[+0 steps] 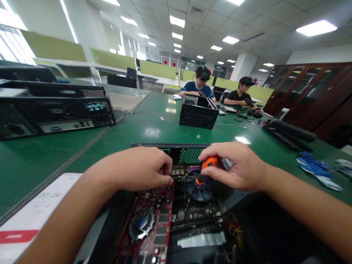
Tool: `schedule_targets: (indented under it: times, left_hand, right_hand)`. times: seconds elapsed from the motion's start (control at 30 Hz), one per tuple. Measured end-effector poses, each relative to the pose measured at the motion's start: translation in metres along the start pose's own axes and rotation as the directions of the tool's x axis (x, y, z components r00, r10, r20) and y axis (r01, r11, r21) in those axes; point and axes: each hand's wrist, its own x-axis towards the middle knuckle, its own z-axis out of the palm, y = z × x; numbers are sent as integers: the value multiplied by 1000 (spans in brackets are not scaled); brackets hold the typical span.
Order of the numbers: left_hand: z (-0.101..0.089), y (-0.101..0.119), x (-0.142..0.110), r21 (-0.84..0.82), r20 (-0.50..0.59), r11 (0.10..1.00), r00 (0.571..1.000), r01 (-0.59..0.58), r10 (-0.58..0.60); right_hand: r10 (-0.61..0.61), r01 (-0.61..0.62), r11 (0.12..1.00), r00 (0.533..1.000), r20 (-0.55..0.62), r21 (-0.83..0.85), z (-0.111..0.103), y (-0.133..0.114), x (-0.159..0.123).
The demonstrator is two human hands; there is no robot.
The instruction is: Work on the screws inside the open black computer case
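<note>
An open computer case lies in front of me, its inside facing up. My right hand grips the orange handle of a screwdriver, which points down over the black CPU fan; the tip is hard to make out. My left hand has its fingers curled and thumb pressed at the far corner of a red graphics card. That card carries a round silver fan and stretches toward me over the left part of the case. Coloured wires lie to the right inside.
More computer cases stand at the left and centre back of the green table. Blue-and-white gloves and black keyboards lie at right. A white sheet or screen is at lower left. Two people work across the table.
</note>
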Motion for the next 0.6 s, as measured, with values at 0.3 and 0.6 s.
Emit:
schedule_targets:
  times: [0.3,0.6]
  left_hand:
    - [-3,3,0,-1,11,1000,1000,16,-16]
    - [-2,-4,6,-46,42,998,998,-39,41]
  right_hand:
    - [261,-268,959,962,75,97,-8,10,-2]
    - [504,-462,831,861,-70,310,-12,29,-5]
